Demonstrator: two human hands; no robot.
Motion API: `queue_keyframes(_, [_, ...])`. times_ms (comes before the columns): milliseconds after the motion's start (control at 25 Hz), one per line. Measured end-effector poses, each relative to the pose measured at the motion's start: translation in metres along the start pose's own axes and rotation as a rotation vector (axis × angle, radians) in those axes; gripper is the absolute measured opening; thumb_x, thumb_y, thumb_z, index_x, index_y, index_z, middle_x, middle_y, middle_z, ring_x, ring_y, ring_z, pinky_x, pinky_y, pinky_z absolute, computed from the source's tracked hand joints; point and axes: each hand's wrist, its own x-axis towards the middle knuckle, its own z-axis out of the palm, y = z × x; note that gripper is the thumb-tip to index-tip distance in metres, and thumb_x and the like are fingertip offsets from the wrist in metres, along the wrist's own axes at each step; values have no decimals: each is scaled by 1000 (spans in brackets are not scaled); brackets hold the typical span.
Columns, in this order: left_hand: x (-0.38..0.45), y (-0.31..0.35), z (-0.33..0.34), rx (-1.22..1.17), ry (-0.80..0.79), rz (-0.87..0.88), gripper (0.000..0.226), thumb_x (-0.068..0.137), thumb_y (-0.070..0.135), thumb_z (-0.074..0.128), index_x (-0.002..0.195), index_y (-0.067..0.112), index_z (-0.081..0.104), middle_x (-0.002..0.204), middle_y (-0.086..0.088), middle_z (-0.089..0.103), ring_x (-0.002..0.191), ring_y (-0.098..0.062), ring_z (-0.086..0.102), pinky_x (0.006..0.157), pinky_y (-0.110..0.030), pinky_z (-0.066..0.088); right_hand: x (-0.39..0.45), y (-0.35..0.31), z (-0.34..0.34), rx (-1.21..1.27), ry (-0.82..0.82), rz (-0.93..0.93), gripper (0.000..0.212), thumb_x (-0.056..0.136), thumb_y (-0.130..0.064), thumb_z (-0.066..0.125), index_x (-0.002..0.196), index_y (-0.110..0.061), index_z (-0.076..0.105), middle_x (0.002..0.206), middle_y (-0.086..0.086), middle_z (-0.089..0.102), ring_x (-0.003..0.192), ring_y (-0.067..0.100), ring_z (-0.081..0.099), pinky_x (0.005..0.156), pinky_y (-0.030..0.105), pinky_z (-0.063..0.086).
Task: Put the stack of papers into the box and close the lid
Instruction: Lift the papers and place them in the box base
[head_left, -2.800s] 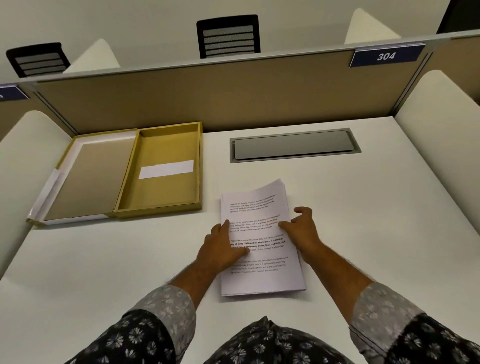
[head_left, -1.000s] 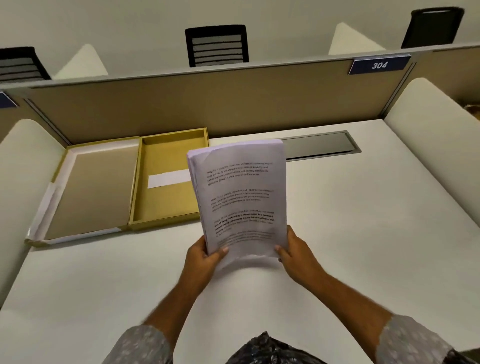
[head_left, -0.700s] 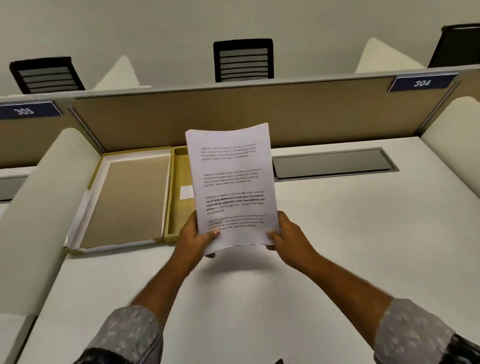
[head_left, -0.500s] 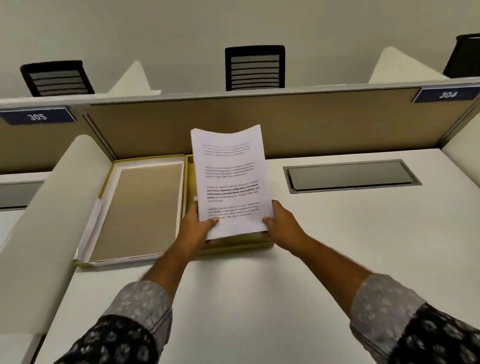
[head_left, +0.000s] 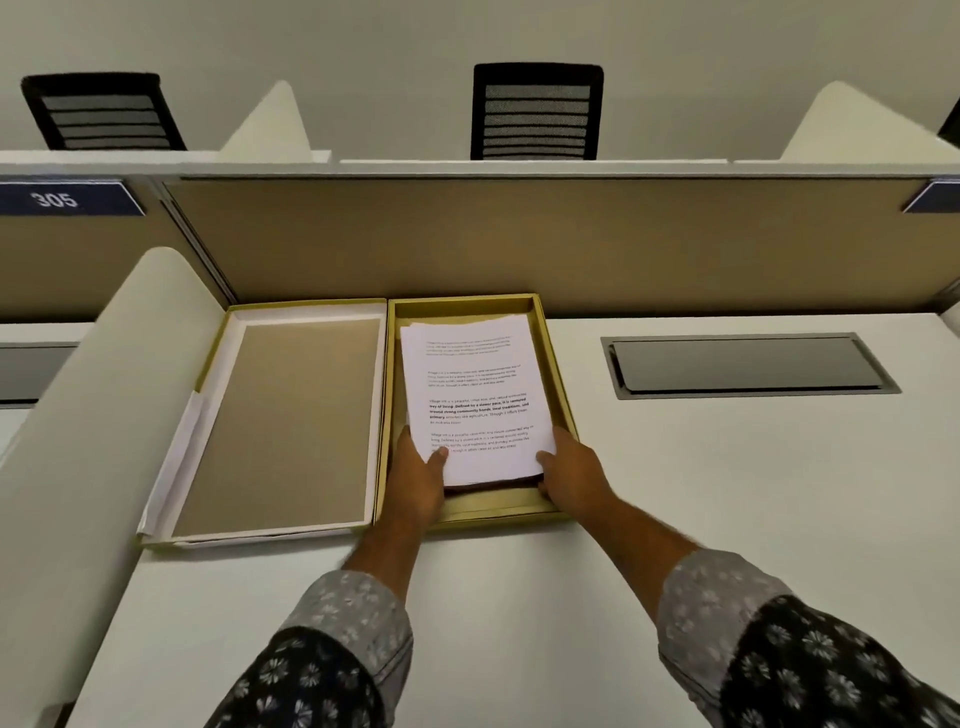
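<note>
A person seated at a white study desk (head_left: 727, 519) lowers a stack of papers (head_left: 475, 395) into the open tray of a mustard-yellow box (head_left: 558, 395), which sits at about 11 o'clock on the desk against the tan partition (head_left: 519, 234). The left hand (head_left: 418, 478) grips the stack's near-left corner, thumb on the printed top sheet; the right hand (head_left: 569, 475) grips the near-right corner, fingers curled beneath. The far end of the stack appears to rest inside the tray while the near end is held just above the floor, a dark shadow showing under it. The hinged lid (head_left: 280, 421) lies folded flat at 9 o'clock of the tray, its lining facing up, with what looks like a loose strip peeling along its left edge. The stack sits slightly askew and its far sheets look fanned; released this way, the corners could ride up the tray wall and crumple, or stand proud and catch as the lid swings over. Fingers trapped underneath could drag the bottom sheets out on withdrawal. A recessed grey cable hatch (head_left: 748, 366) lies at 2 o'clock, well apart from the box
</note>
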Motion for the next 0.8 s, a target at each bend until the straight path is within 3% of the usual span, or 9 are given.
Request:
queue_keyframes(80, [0, -1, 2, 23, 23, 29, 55, 105, 14, 60, 156, 13, 41, 149, -10, 61, 134, -34, 60, 113, -49, 49, -1, 2, -2, -1, -22, -16, 41, 107, -18, 50, 147, -9, 47, 133, 14, 64, 103, 27, 64, 96, 38, 59])
queue_keyframes(200, [0, 5, 3, 76, 33, 8, 52, 105, 13, 59, 155, 9, 43, 151, -10, 60, 138, -31, 57, 112, -36, 42, -5, 5, -4, 17, -59, -42, 49, 107, -21, 52, 154, -14, 40, 125, 7, 63, 101, 34, 72, 88, 42, 65])
queue_keyframes(280, [0, 9, 3, 147, 25, -17, 56, 103, 12, 62, 155, 9, 42, 151, -10, 59, 138, -31, 57, 110, -34, 43, -3, 4, -7, -1, -89, -54, 58, 107, -23, 52, 160, -18, 30, 131, 11, 63, 101, 36, 73, 83, 42, 66])
queue_keyframes(400, [1, 5, 3, 299, 33, -43, 72, 96, 17, 68, 160, 14, 34, 153, -14, 56, 136, -34, 58, 113, -45, 49, -1, 1, -14, -15, -144, -82, 65, 106, -24, 54, 163, -19, 22, 142, 14, 59, 104, 37, 72, 82, 44, 67])
queue_keyframes(600, [-45, 23, -10, 386, 0, 13, 73, 92, 11, 67, 159, 19, 38, 152, -6, 59, 138, -29, 58, 113, -42, 49, -8, 1, -17, -61, -192, -106, 62, 103, -27, 61, 156, -7, 35, 154, 16, 54, 133, 37, 59, 112, 42, 51])
queue_keyframes(720, [-83, 41, -16, 342, 65, 21, 58, 98, 7, 67, 152, 13, 47, 146, 0, 59, 136, -23, 57, 111, -35, 46, -15, 4, -21, -122, -214, -143, 57, 100, -27, 65, 149, -4, 45, 147, 17, 60, 130, 36, 61, 108, 39, 50])
queue_keyframes(800, [-100, 39, -20, 316, 106, -4, 59, 101, 13, 67, 155, 10, 44, 149, -2, 55, 136, -25, 55, 109, -36, 45, -17, 6, -24, -146, -228, -167, 51, 99, -27, 64, 144, -5, 51, 141, 17, 65, 124, 35, 65, 103, 37, 53])
